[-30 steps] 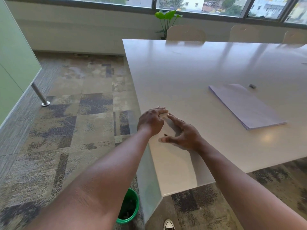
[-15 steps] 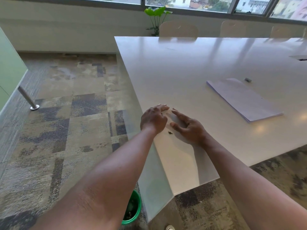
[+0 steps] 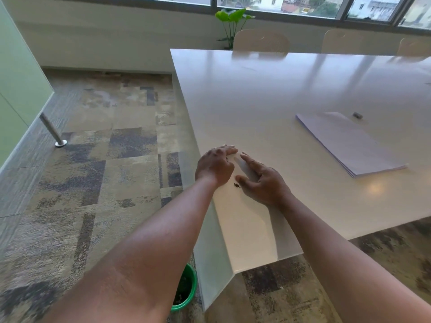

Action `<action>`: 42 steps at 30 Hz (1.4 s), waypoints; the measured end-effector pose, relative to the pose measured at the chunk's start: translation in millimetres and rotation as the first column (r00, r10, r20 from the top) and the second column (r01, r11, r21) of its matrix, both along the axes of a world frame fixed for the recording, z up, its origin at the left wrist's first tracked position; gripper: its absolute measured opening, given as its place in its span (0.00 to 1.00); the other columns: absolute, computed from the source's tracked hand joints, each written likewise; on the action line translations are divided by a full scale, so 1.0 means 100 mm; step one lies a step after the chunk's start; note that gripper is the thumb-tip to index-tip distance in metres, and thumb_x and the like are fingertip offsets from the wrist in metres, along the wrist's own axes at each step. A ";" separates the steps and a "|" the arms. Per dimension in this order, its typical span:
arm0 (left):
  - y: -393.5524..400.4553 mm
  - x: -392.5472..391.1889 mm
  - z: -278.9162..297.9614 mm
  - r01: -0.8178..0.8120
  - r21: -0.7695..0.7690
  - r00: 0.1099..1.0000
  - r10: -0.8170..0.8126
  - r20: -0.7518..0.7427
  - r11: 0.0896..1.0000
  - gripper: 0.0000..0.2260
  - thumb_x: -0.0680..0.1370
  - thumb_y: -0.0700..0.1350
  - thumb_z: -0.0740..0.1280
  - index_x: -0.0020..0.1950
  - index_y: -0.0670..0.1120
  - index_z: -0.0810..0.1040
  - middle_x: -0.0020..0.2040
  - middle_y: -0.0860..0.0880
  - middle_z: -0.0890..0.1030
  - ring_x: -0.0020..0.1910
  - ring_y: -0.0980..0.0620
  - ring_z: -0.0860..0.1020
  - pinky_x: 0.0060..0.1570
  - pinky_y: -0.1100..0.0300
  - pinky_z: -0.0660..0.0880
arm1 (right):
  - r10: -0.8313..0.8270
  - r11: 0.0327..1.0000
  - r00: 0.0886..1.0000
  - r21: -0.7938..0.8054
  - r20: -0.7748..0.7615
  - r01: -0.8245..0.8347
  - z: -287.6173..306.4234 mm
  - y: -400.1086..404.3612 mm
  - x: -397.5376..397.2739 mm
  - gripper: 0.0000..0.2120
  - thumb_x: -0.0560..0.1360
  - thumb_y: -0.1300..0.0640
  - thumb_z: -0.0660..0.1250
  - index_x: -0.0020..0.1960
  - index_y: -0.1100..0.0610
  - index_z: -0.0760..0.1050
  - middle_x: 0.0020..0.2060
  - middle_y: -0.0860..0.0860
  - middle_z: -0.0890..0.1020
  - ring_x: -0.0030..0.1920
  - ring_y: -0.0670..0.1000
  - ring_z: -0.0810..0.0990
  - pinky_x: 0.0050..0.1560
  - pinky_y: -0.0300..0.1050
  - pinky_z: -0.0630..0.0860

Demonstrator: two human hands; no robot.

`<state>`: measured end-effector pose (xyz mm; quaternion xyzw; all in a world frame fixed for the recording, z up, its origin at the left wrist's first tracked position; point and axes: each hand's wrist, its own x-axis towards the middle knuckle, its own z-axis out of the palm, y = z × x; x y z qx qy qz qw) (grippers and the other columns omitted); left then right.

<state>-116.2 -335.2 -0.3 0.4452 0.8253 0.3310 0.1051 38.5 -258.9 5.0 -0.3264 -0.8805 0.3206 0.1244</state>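
Observation:
My left hand (image 3: 215, 167) lies on the white table (image 3: 268, 94) close to its left edge, with the fingers stretched forward and touching the surface. Just to its right, my right hand (image 3: 263, 180) rests flat on the table, fingers straight and thumb spread toward the left hand. A tiny dark speck (image 3: 236, 185) sits on the table between the two hands, near my right thumb. Neither hand holds anything. I cannot tell whether a white sheet lies under the fingertips.
A stack of pale lilac paper (image 3: 349, 143) lies to the right, with a small grey object (image 3: 357, 115) beyond it. A green bin (image 3: 184, 290) stands on the carpet below the table corner. Chairs (image 3: 261, 40) and a plant (image 3: 233, 19) line the far side.
Both hands stay almost where they were on the table. My right thumb has drawn slightly nearer the dark speck, and my view has shifted a little.

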 end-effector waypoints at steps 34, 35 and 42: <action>-1.75 -0.33 -0.51 -0.517 -0.011 0.832 0.506 0.225 0.856 0.21 0.83 0.43 0.57 0.74 0.53 0.75 0.71 0.46 0.78 0.67 0.44 0.78 0.61 0.54 0.75 | -0.151 0.950 0.980 -0.292 -0.128 0.109 -0.02 -1.80 -1.07 0.19 0.81 0.51 0.58 0.69 0.56 0.73 0.63 0.59 0.79 0.64 0.59 0.75 0.60 0.46 0.70; -1.83 -0.34 -0.62 -0.536 -0.025 0.813 0.523 0.255 0.844 0.21 0.84 0.43 0.57 0.75 0.53 0.75 0.72 0.46 0.78 0.68 0.45 0.77 0.62 0.56 0.74 | -0.196 0.927 0.974 -0.345 -0.111 0.148 -0.18 -1.88 -1.09 0.18 0.81 0.52 0.58 0.68 0.56 0.74 0.61 0.60 0.80 0.62 0.60 0.76 0.57 0.46 0.71; -2.21 -0.40 -1.58 -0.553 -0.124 0.746 0.556 0.367 0.824 0.21 0.84 0.42 0.56 0.76 0.52 0.73 0.74 0.46 0.76 0.68 0.44 0.77 0.61 0.56 0.75 | -0.355 0.803 0.934 -0.496 0.046 0.330 -1.41 -2.14 -1.06 0.11 0.81 0.53 0.57 0.56 0.54 0.76 0.52 0.55 0.81 0.49 0.54 0.77 0.50 0.45 0.73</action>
